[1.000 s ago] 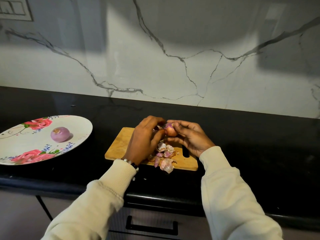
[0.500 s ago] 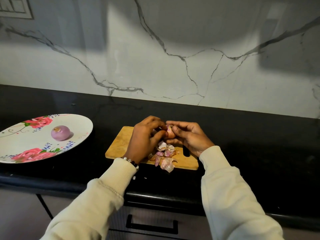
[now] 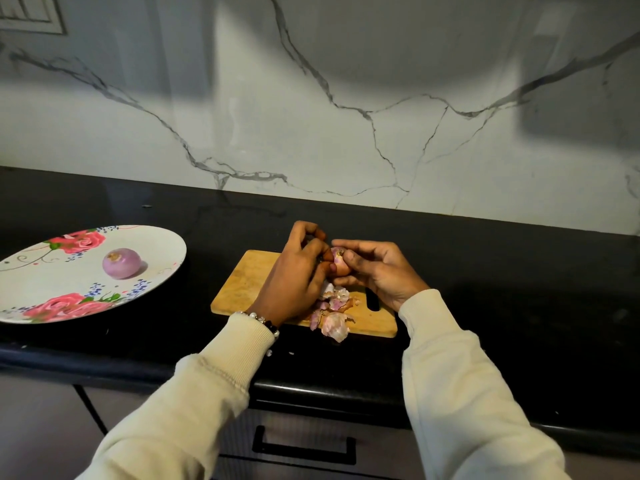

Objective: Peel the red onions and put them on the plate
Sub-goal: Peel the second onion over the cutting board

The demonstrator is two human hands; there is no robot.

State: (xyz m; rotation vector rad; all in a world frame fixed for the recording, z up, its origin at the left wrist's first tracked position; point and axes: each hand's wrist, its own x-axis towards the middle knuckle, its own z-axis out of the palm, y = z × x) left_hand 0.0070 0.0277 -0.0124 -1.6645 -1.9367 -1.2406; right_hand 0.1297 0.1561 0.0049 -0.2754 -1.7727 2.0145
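Sitting well left of the cutting board [image 3: 249, 282], the plate [image 3: 41, 268] already holds 1 peeled onion [image 3: 121, 263]. Above the board, the left hand [image 3: 294, 275] pinches at the skin of a second onion [image 3: 339, 261], which the right hand [image 3: 377, 271] cups in curled fingers; the left hand is nearer the plate, so that trip seems its job.

The onion [image 3: 340, 260] held between the left hand [image 3: 294, 278] and right hand [image 3: 377, 271] shows only a small patch, the rest hidden by fingers. The left hand also covers part of the board [image 3: 242, 282] and some of the peels [image 3: 334, 317]. The plate [image 3: 162, 244] is cut off by the left edge, and the switch panel [image 3: 31, 13] by the top-left corner.
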